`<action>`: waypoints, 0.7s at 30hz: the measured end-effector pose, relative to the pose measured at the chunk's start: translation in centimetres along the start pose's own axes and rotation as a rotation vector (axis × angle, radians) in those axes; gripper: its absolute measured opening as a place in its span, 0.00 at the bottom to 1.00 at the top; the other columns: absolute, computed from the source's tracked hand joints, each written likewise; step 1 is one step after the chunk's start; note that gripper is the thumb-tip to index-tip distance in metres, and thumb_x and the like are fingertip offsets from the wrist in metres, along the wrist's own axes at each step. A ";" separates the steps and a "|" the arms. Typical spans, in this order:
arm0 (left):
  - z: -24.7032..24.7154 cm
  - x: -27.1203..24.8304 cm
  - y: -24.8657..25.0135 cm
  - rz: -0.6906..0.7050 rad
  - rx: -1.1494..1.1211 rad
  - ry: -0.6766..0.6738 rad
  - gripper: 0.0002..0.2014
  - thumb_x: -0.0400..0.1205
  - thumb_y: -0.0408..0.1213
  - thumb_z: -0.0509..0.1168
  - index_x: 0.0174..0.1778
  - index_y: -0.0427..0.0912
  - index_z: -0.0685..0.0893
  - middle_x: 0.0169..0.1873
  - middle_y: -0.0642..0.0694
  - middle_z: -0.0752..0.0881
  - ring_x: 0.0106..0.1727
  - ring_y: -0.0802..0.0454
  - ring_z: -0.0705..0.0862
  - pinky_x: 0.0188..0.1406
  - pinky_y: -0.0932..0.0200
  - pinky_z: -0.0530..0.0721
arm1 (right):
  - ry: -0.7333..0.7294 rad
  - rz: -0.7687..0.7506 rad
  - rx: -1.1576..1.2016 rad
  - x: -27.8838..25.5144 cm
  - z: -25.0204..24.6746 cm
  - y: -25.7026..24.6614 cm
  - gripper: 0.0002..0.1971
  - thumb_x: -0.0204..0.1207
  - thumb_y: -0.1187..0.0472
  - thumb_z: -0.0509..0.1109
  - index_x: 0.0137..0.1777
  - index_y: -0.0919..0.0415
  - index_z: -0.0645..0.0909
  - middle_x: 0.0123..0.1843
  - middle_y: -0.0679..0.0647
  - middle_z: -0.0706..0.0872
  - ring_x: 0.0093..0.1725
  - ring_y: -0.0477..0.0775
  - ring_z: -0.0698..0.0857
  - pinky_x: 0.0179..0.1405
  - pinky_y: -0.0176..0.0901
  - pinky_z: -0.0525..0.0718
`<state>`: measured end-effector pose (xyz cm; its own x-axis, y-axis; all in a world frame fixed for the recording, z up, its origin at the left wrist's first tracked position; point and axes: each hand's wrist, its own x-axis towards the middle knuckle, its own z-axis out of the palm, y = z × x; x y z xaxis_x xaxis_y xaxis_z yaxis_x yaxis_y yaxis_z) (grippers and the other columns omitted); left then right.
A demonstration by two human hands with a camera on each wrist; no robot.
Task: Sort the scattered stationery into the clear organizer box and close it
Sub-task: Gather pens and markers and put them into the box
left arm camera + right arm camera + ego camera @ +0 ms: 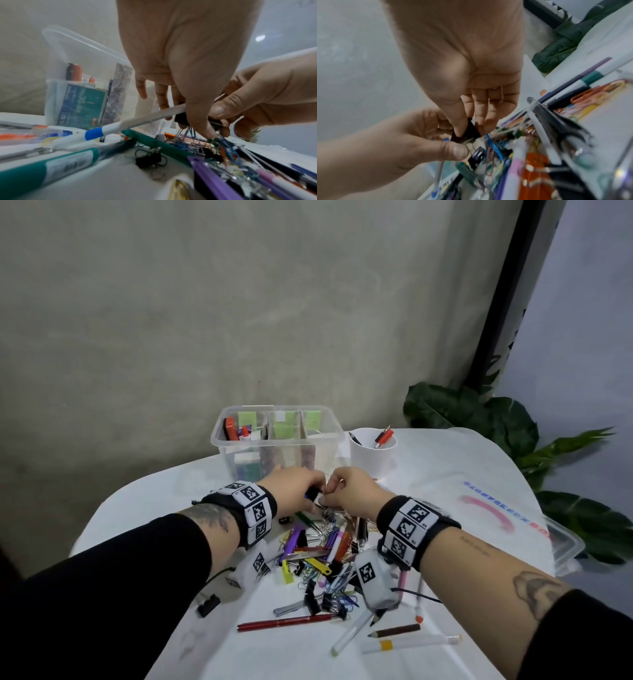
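The clear organizer box (pixel 219 436) stands open at the back of the table, with items in its compartments. Just in front of it my two hands meet over the far end of the stationery pile (pixel 318 546). My left hand (pixel 313 493) grips a white pen with a blue band (pixel 109 128), and its thumb presses on a black binder clip (pixel 180 119). Coloured paper clips dangle tangled from that clip. My right hand (pixel 468 127) pinches the same black binder clip (pixel 471 134) between thumb and fingers.
A white cup (pixel 371 455) with pens stands right of the box. The box's clear lid (pixel 565 542) lies at the table's right edge, near a plant (pixel 496 419). Pens, pencils, binder clips and paper clips cover the table's middle, with a red pen (pixel 284 622) nearest me.
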<state>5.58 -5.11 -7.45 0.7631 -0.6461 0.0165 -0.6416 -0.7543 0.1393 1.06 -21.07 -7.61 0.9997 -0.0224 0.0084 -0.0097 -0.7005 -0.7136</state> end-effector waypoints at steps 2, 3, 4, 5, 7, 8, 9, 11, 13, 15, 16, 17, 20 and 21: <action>-0.3 0.1 0.1 -0.009 -0.064 0.014 0.18 0.76 0.47 0.74 0.59 0.51 0.77 0.54 0.50 0.86 0.53 0.48 0.83 0.49 0.53 0.78 | 0.014 0.013 0.006 0.0 -0.7 0.6 0.12 0.67 0.60 0.83 0.41 0.59 0.81 0.32 0.50 0.81 0.29 0.47 0.78 0.30 0.37 0.77; -0.3 0.2 0.1 -0.016 -0.056 0.010 0.18 0.77 0.47 0.73 0.59 0.50 0.77 0.54 0.49 0.85 0.51 0.49 0.83 0.47 0.54 0.79 | 0.002 0.027 -0.020 0.0 -1.2 1.1 0.12 0.66 0.59 0.84 0.41 0.59 0.83 0.34 0.51 0.83 0.31 0.48 0.79 0.33 0.40 0.78; -0.4 0.2 0.1 -0.031 -0.028 0.000 0.18 0.77 0.47 0.73 0.59 0.49 0.77 0.54 0.48 0.85 0.50 0.50 0.82 0.46 0.55 0.79 | -0.023 0.039 -0.055 -0.3 -1.8 1.6 0.12 0.65 0.58 0.84 0.42 0.59 0.85 0.36 0.52 0.84 0.33 0.49 0.80 0.35 0.42 0.80; -0.5 0.2 0.0 -0.047 0.002 -0.009 0.17 0.78 0.47 0.72 0.59 0.48 0.78 0.54 0.48 0.86 0.50 0.50 0.82 0.46 0.55 0.79 | -0.063 0.045 -0.100 -0.6 -2.4 2.1 0.12 0.65 0.58 0.85 0.44 0.58 0.86 0.39 0.52 0.86 0.36 0.50 0.82 0.38 0.44 0.82; -0.5 0.1 -0.3 -0.085 0.059 -0.034 0.16 0.79 0.48 0.71 0.59 0.47 0.80 0.52 0.48 0.86 0.50 0.49 0.84 0.46 0.55 0.82 | -0.182 0.047 -0.204 -1.6 -3.8 3.0 0.12 0.66 0.56 0.85 0.47 0.54 0.87 0.46 0.51 0.88 0.43 0.52 0.85 0.48 0.48 0.86; -0.5 0.1 -0.4 -0.104 0.091 -0.050 0.16 0.79 0.48 0.71 0.59 0.46 0.81 0.51 0.48 0.87 0.49 0.48 0.84 0.46 0.55 0.83 | -0.250 0.049 -0.261 -2.1 -4.3 3.4 0.14 0.66 0.56 0.85 0.51 0.51 0.87 0.49 0.50 0.88 0.47 0.52 0.86 0.52 0.47 0.87; -0.5 0.1 -0.5 -0.121 0.120 -0.068 0.17 0.79 0.49 0.71 0.59 0.46 0.82 0.50 0.48 0.87 0.49 0.48 0.85 0.46 0.55 0.84 | -0.317 0.057 -0.312 -2.6 -4.8 3.7 0.18 0.66 0.56 0.85 0.55 0.48 0.87 0.52 0.48 0.88 0.49 0.51 0.87 0.52 0.44 0.87; -0.4 0.0 -0.4 -0.145 0.164 -0.093 0.18 0.78 0.52 0.72 0.60 0.47 0.84 0.50 0.48 0.87 0.49 0.48 0.85 0.48 0.53 0.87 | -0.387 0.080 -0.391 -3.3 -5.2 4.3 0.24 0.65 0.58 0.85 0.61 0.45 0.85 0.56 0.46 0.87 0.50 0.48 0.86 0.50 0.39 0.86; 0.0 0.0 -0.2 -0.140 0.198 -0.059 0.22 0.76 0.54 0.72 0.62 0.49 0.83 0.52 0.48 0.86 0.52 0.48 0.85 0.51 0.51 0.86 | -0.350 0.055 -0.429 -3.5 -5.2 4.7 0.24 0.66 0.62 0.84 0.62 0.48 0.86 0.56 0.47 0.87 0.52 0.50 0.86 0.51 0.40 0.87; 0.0 -0.1 0.5 -0.080 0.190 0.038 0.23 0.74 0.54 0.73 0.63 0.50 0.81 0.54 0.48 0.84 0.54 0.48 0.82 0.52 0.52 0.83 | -0.290 0.026 -0.414 -3.7 -5.0 5.0 0.18 0.69 0.69 0.80 0.57 0.54 0.88 0.50 0.48 0.87 0.47 0.51 0.86 0.44 0.36 0.86; -0.1 -0.2 1.0 -0.042 0.147 0.075 0.22 0.74 0.53 0.74 0.61 0.50 0.81 0.53 0.50 0.82 0.53 0.49 0.81 0.50 0.53 0.82 | -0.268 0.017 -0.410 -3.7 -5.0 5.1 0.15 0.69 0.71 0.78 0.54 0.56 0.89 0.46 0.49 0.88 0.43 0.50 0.85 0.39 0.33 0.85; -0.3 -0.4 1.7 0.000 0.091 0.081 0.18 0.74 0.52 0.74 0.55 0.51 0.83 0.50 0.52 0.81 0.51 0.51 0.81 0.47 0.55 0.81 | -0.255 0.013 -0.406 -3.7 -4.9 5.2 0.12 0.70 0.71 0.78 0.51 0.57 0.90 0.43 0.48 0.87 0.39 0.48 0.85 0.35 0.31 0.83; -1.1 -1.0 3.7 0.072 -0.086 -0.108 0.17 0.68 0.60 0.77 0.39 0.51 0.86 0.37 0.55 0.87 0.40 0.55 0.85 0.39 0.56 0.84 | -0.222 0.029 -0.375 -3.7 -5.0 5.6 0.08 0.71 0.69 0.79 0.47 0.56 0.90 0.39 0.49 0.88 0.33 0.46 0.83 0.29 0.33 0.83; -1.3 -1.2 4.3 0.072 -0.128 -0.210 0.21 0.64 0.64 0.78 0.38 0.50 0.87 0.34 0.54 0.89 0.37 0.56 0.85 0.38 0.57 0.84 | -0.197 0.031 -0.361 -3.7 -5.1 5.8 0.08 0.70 0.67 0.80 0.46 0.55 0.90 0.41 0.50 0.89 0.34 0.48 0.85 0.31 0.38 0.86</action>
<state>2.03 -7.39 -5.56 0.6745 -0.7175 -0.1738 -0.6682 -0.6934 0.2696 -2.84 -28.66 -8.18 0.9835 0.0650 -0.1687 -0.0119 -0.9078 -0.4192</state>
